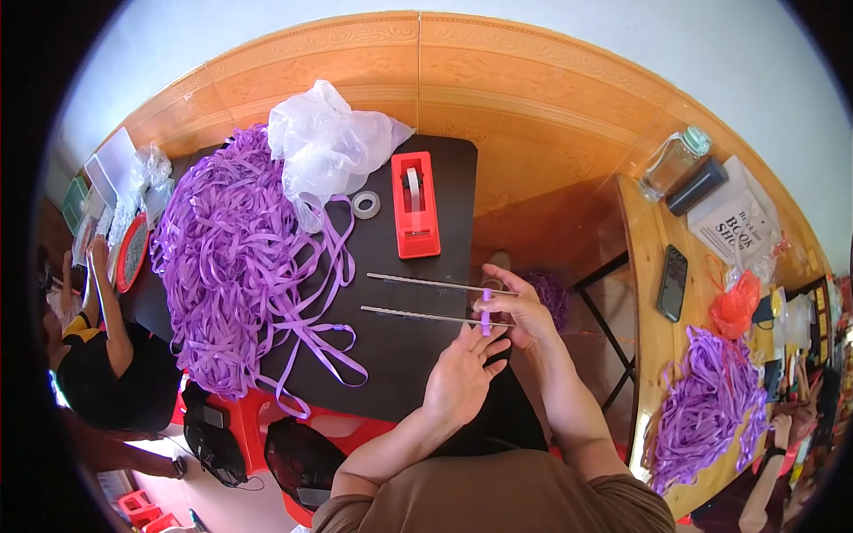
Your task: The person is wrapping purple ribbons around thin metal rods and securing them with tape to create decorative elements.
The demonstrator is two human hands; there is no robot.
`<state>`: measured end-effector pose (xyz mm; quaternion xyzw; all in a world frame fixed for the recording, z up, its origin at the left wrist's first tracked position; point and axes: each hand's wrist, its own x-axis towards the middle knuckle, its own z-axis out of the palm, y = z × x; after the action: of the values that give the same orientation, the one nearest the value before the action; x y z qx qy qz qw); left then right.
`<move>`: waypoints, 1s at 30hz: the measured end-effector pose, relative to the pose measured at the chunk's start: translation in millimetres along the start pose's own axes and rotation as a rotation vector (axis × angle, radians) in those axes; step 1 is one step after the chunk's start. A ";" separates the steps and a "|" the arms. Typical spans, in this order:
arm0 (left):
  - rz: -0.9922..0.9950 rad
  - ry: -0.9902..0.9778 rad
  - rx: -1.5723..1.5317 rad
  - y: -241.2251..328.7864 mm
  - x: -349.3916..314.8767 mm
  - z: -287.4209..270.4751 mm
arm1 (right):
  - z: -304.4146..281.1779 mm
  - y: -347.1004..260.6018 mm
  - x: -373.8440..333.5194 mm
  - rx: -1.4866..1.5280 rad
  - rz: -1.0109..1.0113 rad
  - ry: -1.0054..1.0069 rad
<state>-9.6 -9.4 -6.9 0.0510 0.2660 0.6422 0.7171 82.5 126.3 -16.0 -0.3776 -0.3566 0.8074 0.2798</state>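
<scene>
Two thin metal rods [418, 313] reach side by side from the black table toward me, past its right edge. A short band of purple ribbon [486, 313] spans both rods near their close ends. At that band, my right hand [526, 313] pinches the ribbon, its index finger stretched out above the far rod. My left hand [458, 382] is just below the near rod, palm turned up and fingers loosely apart, with the fingertips close to the ribbon. Whether they touch it I cannot tell.
On the black table [373, 373] lie a big heap of purple ribbons [231, 266], a plastic bag [324, 133], a tape roll [365, 205] and a red tape dispenser [416, 240]. The wooden table [647, 258] at right holds a phone [673, 282] and more ribbons [706, 404]. Other people sit at both sides.
</scene>
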 end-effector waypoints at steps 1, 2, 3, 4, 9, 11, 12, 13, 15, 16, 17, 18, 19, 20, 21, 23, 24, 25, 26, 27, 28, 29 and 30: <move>-0.001 -0.001 0.002 0.1 0.0 0.2 | -1.0 0.6 0.9 0.026 0.021 -0.020; 0.000 -0.002 0.001 0.3 -0.1 0.2 | -2.4 1.7 1.7 0.028 0.019 -0.019; 0.001 -0.003 0.000 0.5 -0.1 0.3 | -4.0 3.5 2.4 0.048 0.031 -0.065; 0.000 -0.005 0.002 0.9 -0.3 0.5 | -5.6 5.2 3.0 0.067 0.042 -0.112; -0.004 0.020 0.015 2.4 -1.4 4.5 | -14.3 25.0 15.1 0.299 0.070 -0.279; 0.000 0.006 0.020 1.4 -0.8 2.3 | -17.0 34.7 19.0 0.427 0.080 -0.373; 0.005 -0.006 0.021 1.0 -1.1 1.3 | -15.1 36.8 18.9 0.545 0.071 -0.433; 0.005 -0.005 0.025 0.7 -1.6 1.4 | -13.7 38.7 18.6 0.663 0.063 -0.492; 0.008 -0.001 0.027 0.7 -0.8 1.5 | -12.0 42.9 17.1 0.695 0.037 -0.509; 0.007 -0.002 0.031 1.1 -0.7 1.8 | -11.5 44.2 16.9 0.724 0.014 -0.524; 0.006 0.001 0.032 1.1 -1.3 3.2 | -13.1 46.0 17.6 0.727 0.008 -0.522; 0.005 0.004 0.032 1.1 -1.6 4.3 | -15.7 48.5 19.8 0.734 -0.014 -0.560; 0.000 0.001 0.036 0.8 -1.4 4.4 | -18.5 50.2 20.7 0.740 -0.036 -0.597; 0.006 0.005 0.032 0.7 -1.1 3.5 | -17.3 47.6 18.2 0.741 -0.036 -0.597; 0.012 0.009 0.028 0.3 -0.8 3.1 | -17.0 44.8 14.4 0.655 -0.065 -0.554; 0.010 0.008 0.039 0.3 -0.1 3.1 | -17.7 38.4 5.1 0.568 -0.093 -0.511; 0.009 0.007 0.050 0.7 0.1 2.6 | -21.0 34.7 -1.7 0.435 -0.112 -0.364; 0.008 0.006 0.049 0.9 0.0 2.1 | -24.0 30.6 -9.3 0.300 -0.129 -0.218; 0.004 0.012 0.055 0.6 -0.4 2.3 | -25.5 25.2 -18.4 0.222 -0.181 -0.120; 0.000 0.018 0.060 0.5 -0.7 2.6 | -30.7 31.2 -22.1 0.046 -0.382 0.082; 0.002 0.019 0.057 0.9 -0.8 3.3 | -34.1 36.5 -23.9 -0.134 -0.578 0.283; 0.010 0.025 0.058 1.7 -1.6 3.3 | -14.2 21.0 -39.5 -0.245 -0.713 0.433; 0.014 0.023 0.062 1.7 -1.3 4.5 | -11.5 16.8 -44.4 -0.338 -0.826 0.408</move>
<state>-9.1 -9.1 -1.9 0.0677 0.2939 0.6390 0.7076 113.5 88.6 -16.3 -0.3952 -0.5405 0.4693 0.5757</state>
